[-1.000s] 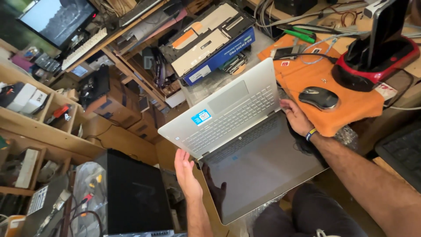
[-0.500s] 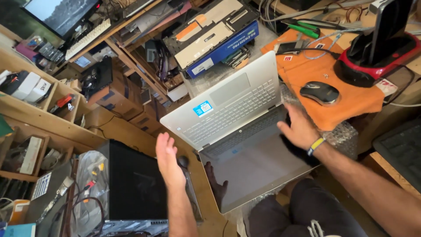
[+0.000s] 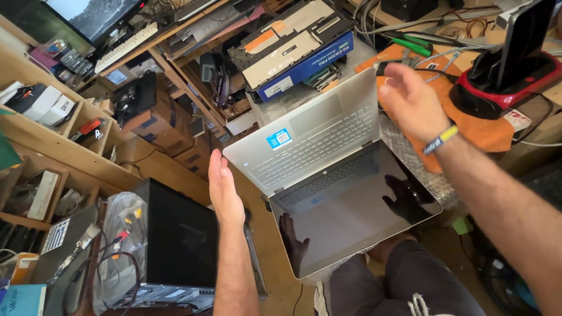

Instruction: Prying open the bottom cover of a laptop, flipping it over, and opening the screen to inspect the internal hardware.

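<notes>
While the silver laptop (image 3: 328,175) lies opened flat in front of us, its dark screen (image 3: 357,216) nearest our lap and its keyboard (image 3: 313,149) turned away, we hold both hands up off it. Our left hand (image 3: 223,190) hovers just beside the laptop's left edge, palm turned toward the machine, fingers straight and pressed together, gripping nothing. Our right hand (image 3: 413,102) floats above the laptop's far right corner, fingers loosely spread and slightly curled, empty as well; a striped wristband (image 3: 440,139) sits on that wrist. Both hands show as dark reflections in the screen. The laptop rests partly on bubble wrap (image 3: 430,187), which peeks out along its right side, and our knees in dark shorts (image 3: 410,281) are just under its near edge. Beside our right hand an orange mat (image 3: 486,131) covers the bench, and a red and black dock (image 3: 509,79) stands on it. Beyond the keyboard lies a blue box (image 3: 307,67) with flat drives stacked on top. To our left a black case (image 3: 175,234) stands near wooden shelves (image 3: 64,152) crowded with small parts, and a monitor (image 3: 93,14) sits at the far left.
</notes>
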